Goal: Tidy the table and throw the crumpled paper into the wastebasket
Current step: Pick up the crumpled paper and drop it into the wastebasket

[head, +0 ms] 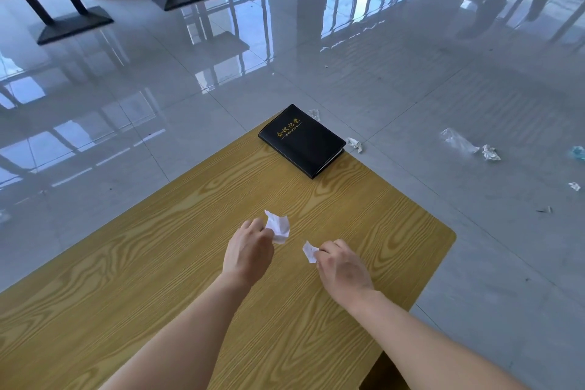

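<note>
Bare table (158, 263) all round, only black notebook (302, 141) blocking far corner

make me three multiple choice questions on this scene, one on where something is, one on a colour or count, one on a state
1. Where does the black notebook lie?
A. at the far corner of the wooden table
B. on the floor
C. under the left hand

2. How many pieces of crumpled paper are the hands holding in all?
A. none
B. two
C. four

3. What state is the notebook in?
A. open flat
B. standing on its edge
C. closed, cover up

Answers:
1 A, it lies at the table's far corner, beyond both hands.
2 B, the left hand pinches the larger paper and the right hand pinches the smaller paper.
3 C, its cover with gold lettering faces up and no pages are spread.
</note>
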